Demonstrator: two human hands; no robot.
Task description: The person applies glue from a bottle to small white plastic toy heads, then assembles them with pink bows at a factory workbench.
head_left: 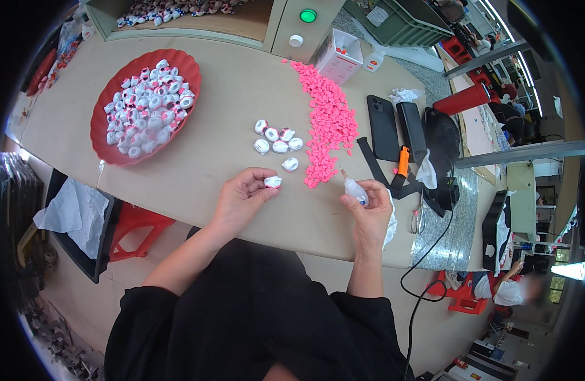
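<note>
Between the thumb and fingers of my left hand is a small white figurine head with a pink edge. My right hand grips a small clear glue bottle, its thin nozzle pointing up and to the left. The nozzle is apart from the white piece. Just beyond my left hand lies one loose white piece, with a cluster of several similar pieces behind it. A long heap of small pink parts spreads over the table between and beyond my hands.
A red scalloped bowl full of white pieces stands at the left. Right of the pink heap lie a black phone, an orange-handled tool and scissors. A white box and red cylinder stand farther back.
</note>
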